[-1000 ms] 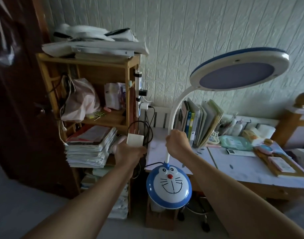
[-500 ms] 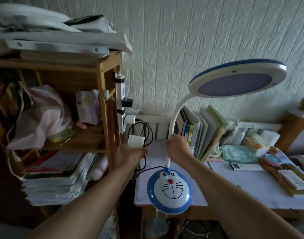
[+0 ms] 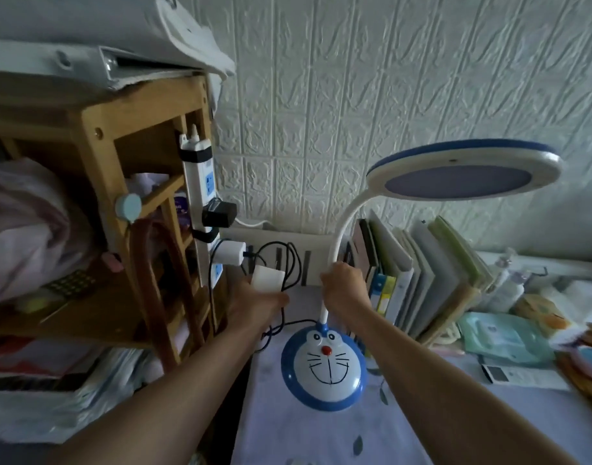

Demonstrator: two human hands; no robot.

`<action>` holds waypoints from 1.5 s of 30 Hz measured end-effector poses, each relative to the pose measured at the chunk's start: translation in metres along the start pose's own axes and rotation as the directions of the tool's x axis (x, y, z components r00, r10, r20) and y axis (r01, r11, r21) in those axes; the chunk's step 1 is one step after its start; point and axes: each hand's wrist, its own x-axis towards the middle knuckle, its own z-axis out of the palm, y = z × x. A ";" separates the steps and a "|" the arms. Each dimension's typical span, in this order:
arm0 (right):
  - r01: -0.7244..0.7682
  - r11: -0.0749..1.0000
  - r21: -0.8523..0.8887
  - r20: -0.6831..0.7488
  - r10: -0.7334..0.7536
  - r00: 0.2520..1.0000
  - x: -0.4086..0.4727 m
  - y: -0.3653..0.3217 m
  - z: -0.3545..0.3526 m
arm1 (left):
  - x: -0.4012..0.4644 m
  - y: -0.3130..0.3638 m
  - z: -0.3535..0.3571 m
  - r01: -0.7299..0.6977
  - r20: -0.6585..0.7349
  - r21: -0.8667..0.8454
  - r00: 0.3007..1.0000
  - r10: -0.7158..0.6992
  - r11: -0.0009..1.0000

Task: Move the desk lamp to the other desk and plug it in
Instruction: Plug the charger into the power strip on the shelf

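The desk lamp has a round blue base with a cartoon cat face (image 3: 324,365), a white curved neck and a wide round head (image 3: 462,171). My right hand (image 3: 343,288) grips the neck low down, and the base sits tilted over the desk's left end (image 3: 287,437). My left hand (image 3: 257,302) holds the lamp's white plug adapter (image 3: 267,279) with its looped black cord (image 3: 286,263). A white power strip (image 3: 200,203) is strapped upright to the wooden shelf post, just left of the adapter.
The wooden shelf (image 3: 96,135) on the left holds bags, papers and a stack of magazines. A black adapter (image 3: 219,213) and a white charger (image 3: 229,253) occupy the strip. Upright books (image 3: 418,280) stand right of the lamp, with packets and small items further right.
I have come closer to the desk. The lamp base moved from beyond the desk's front edge to over its surface, and the adapter in my left hand came nearer the power strip.
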 end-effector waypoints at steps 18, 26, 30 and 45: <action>0.086 0.996 0.009 0.151 -0.086 0.985 0.105 0.030 0.061 | 0.082 -0.027 0.049 0.067 -0.142 0.097 0.988 -0.053 0.993; -0.080 0.992 0.095 0.215 0.058 0.975 0.128 0.038 0.101 | 0.090 -0.047 0.057 -0.023 -0.201 0.153 0.978 0.054 0.988; -0.124 0.985 0.120 0.255 0.090 0.963 0.138 0.044 0.114 | 0.084 -0.054 0.063 -0.045 -0.275 0.156 0.957 0.087 0.987; -0.034 0.994 0.101 0.246 0.009 0.969 0.143 0.064 0.133 | 0.087 -0.063 0.071 -0.119 -0.310 0.139 0.938 0.157 0.983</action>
